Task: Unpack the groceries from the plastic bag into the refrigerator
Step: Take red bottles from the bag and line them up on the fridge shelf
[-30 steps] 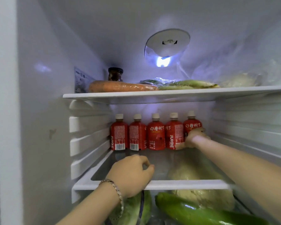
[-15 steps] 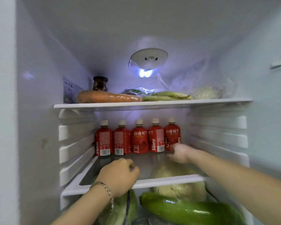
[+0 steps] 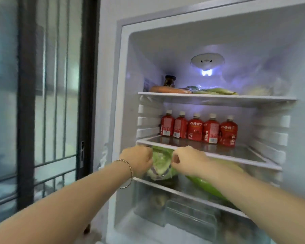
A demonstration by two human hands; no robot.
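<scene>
Head view: left hand and right hand sit curled either side of the cabbage, one shelf below the juice bottles — can't tell if they're gripping it. I'd seat it well back — gently.

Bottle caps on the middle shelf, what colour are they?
The caps are white, atop five red bottles; the head view shows them best.

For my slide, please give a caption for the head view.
The left hand and right hand flank a cabbage below five red juice bottles in the refrigerator.
</scene>
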